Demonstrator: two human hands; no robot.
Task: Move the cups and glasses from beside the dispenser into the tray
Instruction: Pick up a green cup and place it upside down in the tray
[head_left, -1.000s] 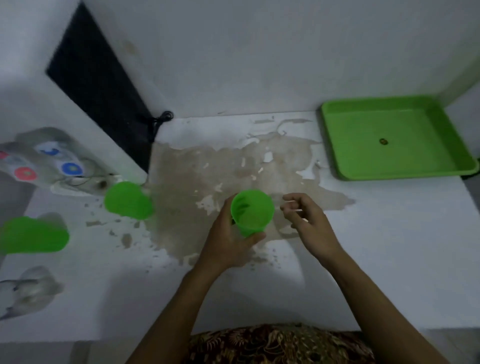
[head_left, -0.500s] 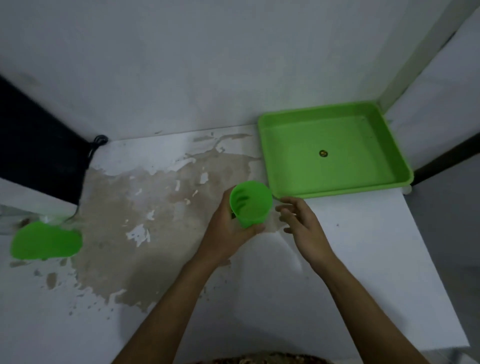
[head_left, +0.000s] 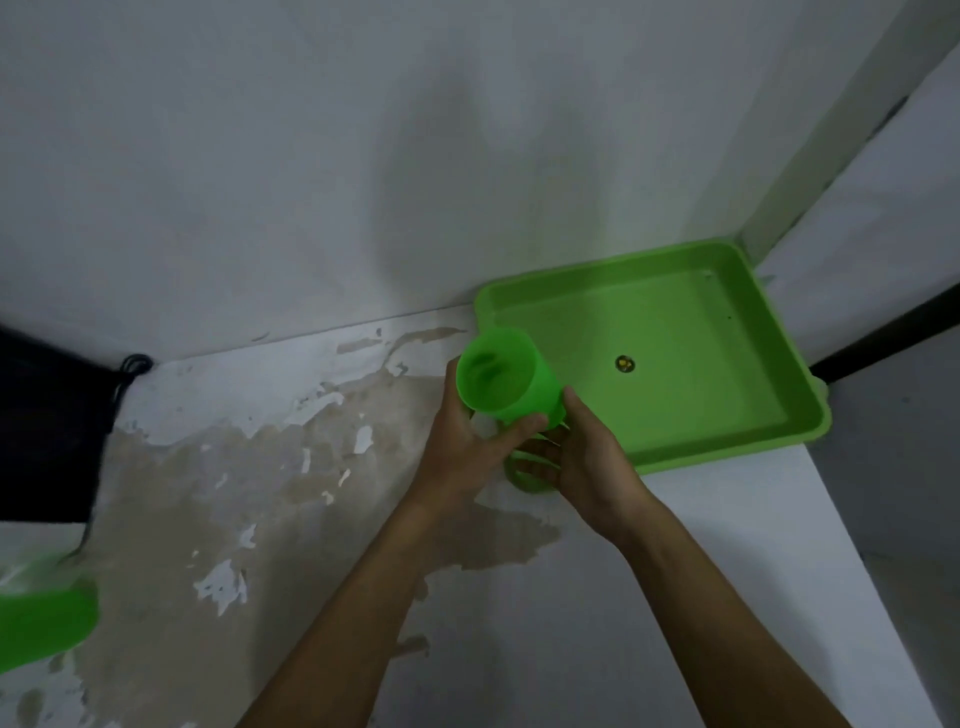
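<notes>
I see the left hand (head_left: 457, 441) wrapped around a green cup (head_left: 498, 379), holding it up just beside the near left corner of the green tray (head_left: 727, 436). The cup tips a little and its mouth faces me. The right hand (head_left: 582, 457) curls under the cup's bottom, and its fingers touch it. The tray sits on the white worktop (head_left: 727, 519), in the corner by the wall. Another green cup (head_left: 41, 623) is far to the left.
</notes>
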